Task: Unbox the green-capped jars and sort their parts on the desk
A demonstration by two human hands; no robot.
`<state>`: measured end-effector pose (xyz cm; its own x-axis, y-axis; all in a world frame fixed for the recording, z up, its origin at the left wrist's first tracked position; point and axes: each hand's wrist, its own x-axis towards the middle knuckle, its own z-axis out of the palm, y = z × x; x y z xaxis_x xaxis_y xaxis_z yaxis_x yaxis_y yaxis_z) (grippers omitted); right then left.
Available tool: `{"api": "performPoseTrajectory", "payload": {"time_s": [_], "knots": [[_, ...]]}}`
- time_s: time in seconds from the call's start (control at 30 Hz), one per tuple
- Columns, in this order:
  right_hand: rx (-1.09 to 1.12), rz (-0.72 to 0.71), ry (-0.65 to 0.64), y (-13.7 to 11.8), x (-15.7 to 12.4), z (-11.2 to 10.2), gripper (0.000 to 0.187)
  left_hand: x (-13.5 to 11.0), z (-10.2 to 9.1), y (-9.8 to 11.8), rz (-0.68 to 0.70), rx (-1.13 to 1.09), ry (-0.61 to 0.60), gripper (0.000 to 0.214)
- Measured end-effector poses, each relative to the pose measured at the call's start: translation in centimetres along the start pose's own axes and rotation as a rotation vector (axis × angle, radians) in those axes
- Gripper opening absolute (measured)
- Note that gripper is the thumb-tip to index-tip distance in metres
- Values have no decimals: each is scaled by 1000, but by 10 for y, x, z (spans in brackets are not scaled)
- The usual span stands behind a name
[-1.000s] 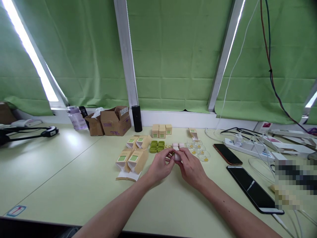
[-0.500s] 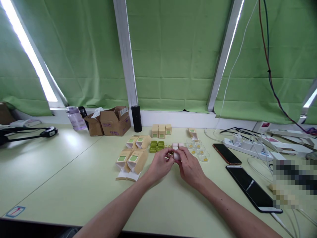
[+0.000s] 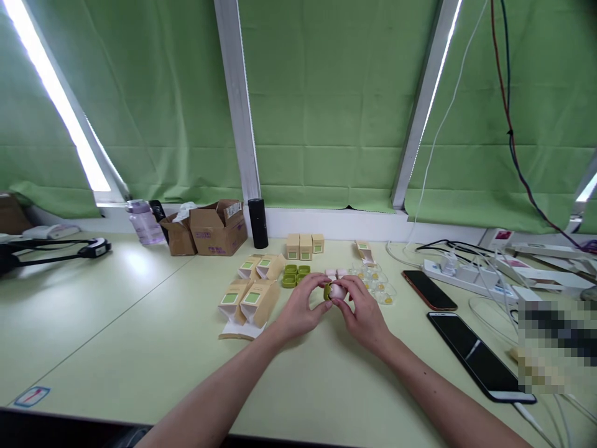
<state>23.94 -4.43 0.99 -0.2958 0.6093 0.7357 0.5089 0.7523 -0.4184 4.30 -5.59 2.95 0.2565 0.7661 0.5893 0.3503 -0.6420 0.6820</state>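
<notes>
Tbl point(image 3: 298, 386): green pc point(image 3: 327, 291) in L hand point(image 3: 299, 308), now clearer

Held piece point(image 3: 337, 292): olive green one end, pale pink other. Square cups point(image 3: 289, 281): olive green. Cartons point(image 3: 266, 298): tan, green labels point(image 3: 252, 297). Tabletop point(image 3: 140, 348): pale yellow-green. Sticker point(image 3: 32, 396), near-left corner: blue border, red mark.

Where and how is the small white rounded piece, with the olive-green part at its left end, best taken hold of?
The small white rounded piece is probably best pinched above and below its exposed rounded side, coming from the right with the right hand: the olive-green part sits at the left end, where the left hand grips.
</notes>
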Motion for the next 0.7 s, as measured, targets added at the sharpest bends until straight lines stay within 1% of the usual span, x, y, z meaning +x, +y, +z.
{"api": "performPoseTrajectory", "payload": {"time_s": [0.07,0.2,0.33,0.47,0.7], "knots": [[65,27,10,0,1,0,27,0,2,-3,-22,-45,-7,44],[226,95,27,0,4,1,24,1,7,-5,-151,-178,-7,42],[334,174,61,-2,4,5,23,4,10,-3,-192,-343,-23,41],[420,250,57,-3,2,9,26,6,11,0,-214,-347,-4,40],[586,362,60,-5,0,11,34,5,12,1,-206,-263,26,39]]}}
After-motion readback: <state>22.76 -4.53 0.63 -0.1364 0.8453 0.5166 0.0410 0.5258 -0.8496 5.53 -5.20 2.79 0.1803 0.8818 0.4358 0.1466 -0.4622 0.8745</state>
